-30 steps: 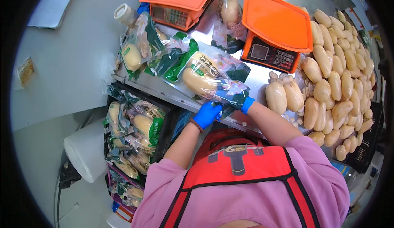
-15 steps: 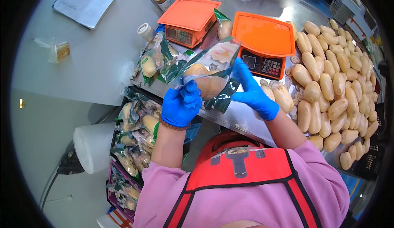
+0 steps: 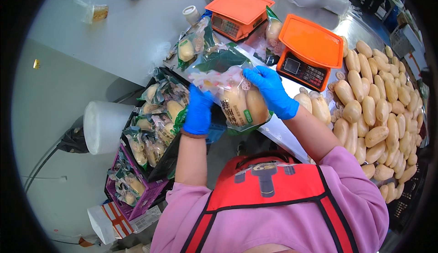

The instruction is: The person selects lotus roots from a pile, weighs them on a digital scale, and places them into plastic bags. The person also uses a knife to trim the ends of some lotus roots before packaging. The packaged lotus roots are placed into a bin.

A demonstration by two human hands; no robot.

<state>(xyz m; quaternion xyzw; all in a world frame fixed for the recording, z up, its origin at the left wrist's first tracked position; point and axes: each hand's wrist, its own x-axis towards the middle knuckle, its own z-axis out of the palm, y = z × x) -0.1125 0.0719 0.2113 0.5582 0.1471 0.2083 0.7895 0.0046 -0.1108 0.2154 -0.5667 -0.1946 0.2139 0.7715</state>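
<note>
A clear and green printed bag holding pale lotus roots (image 3: 248,102) hangs over the steel table's front edge, lifted in both my blue-gloved hands. My left hand (image 3: 199,105) is closed on the bag's left end, its fingertips partly hidden by the plastic. My right hand (image 3: 273,91) grips the right end, thumb and fingers pressed on it. Just beyond are two orange scales (image 3: 236,7) (image 3: 310,41) and more bagged roots (image 3: 186,49). Loose peeled roots (image 3: 319,107) lie right of the bag.
A black crate of bagged roots (image 3: 162,132) stands lower left, a purple crate (image 3: 141,198) below it, with a white bucket (image 3: 102,126) beside them. A large pile of peeled roots (image 3: 376,111) covers the right of the steel table. A white carton (image 3: 112,221) is at bottom left.
Both hands and the held bag have come up from the table edge, and the bag has turned so its printed end points down. The view has shifted.
</note>
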